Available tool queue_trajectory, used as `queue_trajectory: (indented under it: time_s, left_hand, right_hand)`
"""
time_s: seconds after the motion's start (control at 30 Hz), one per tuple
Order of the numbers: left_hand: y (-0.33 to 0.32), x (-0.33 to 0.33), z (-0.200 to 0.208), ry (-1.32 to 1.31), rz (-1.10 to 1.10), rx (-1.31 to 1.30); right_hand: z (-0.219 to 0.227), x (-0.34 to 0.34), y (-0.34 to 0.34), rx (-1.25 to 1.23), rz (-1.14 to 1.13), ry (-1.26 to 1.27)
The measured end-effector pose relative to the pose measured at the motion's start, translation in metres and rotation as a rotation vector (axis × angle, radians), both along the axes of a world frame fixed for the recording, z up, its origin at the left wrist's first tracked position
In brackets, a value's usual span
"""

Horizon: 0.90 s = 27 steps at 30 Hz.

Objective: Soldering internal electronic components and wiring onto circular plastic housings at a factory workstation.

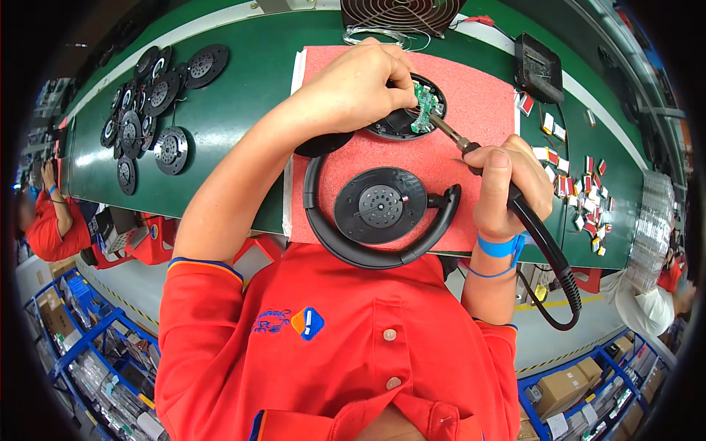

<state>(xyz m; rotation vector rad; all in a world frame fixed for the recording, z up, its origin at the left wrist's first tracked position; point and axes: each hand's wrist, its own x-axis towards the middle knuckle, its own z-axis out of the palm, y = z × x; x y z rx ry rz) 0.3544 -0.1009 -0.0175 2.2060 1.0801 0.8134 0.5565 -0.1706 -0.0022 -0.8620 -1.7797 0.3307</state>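
Note:
My right hand (pixel 511 184) is wrapped round a soldering iron (pixel 450 132), its black cord curving down past my blue wrist strap (pixel 501 246). The iron's tip meets a green circuit board (pixel 424 110), which lies in a round black housing (pixel 386 126). Over the housing's far left edge, my left hand (pixel 368 81) is closed in a pinch beside the board; what its fingertips hold is too small to make out. Nearer me, a round black speaker part (pixel 381 206) with a perforated centre lies within a curved black band (pixel 357 253). Another dark round part (pixel 323 144) shows partly under my left forearm.
A pink foam mat (pixel 471 73) covers the middle of the green table (pixel 243 110). Several black speaker discs (pixel 131 132) are heaped at left. Small red and white battery-like packs (pixel 588 191) lie scattered at right, below a black tray (pixel 538 67). A fan grille (pixel 401 13) stands at the back.

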Motion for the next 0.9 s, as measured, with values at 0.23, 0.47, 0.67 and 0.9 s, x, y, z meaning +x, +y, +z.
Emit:
queue_trajectory:
  time_s: [0.23, 0.47, 0.67, 0.9]
  left_hand:
    - [-0.0012, 0.0000, 0.0001, 0.032, 0.014, -0.002]
    - [0.0008, -0.0005, -0.0010, 0.012, -0.017, -0.013]
    - [0.0001, -0.0003, -0.0009, 0.031, -0.014, 0.013]
    - [-0.0004, -0.0007, -0.0024, 0.006, -0.007, -0.007]
  right_hand:
    - [-0.0009, -0.0009, 0.0005, -0.019, 0.001, -0.021]
    - [-0.0013, -0.0011, 0.0003, -0.026, 0.001, -0.026]
    - [0.0008, -0.0004, -0.0015, -0.025, -0.007, -0.033]
    - [0.0002, -0.0007, -0.0009, -0.008, -0.027, 0.012]
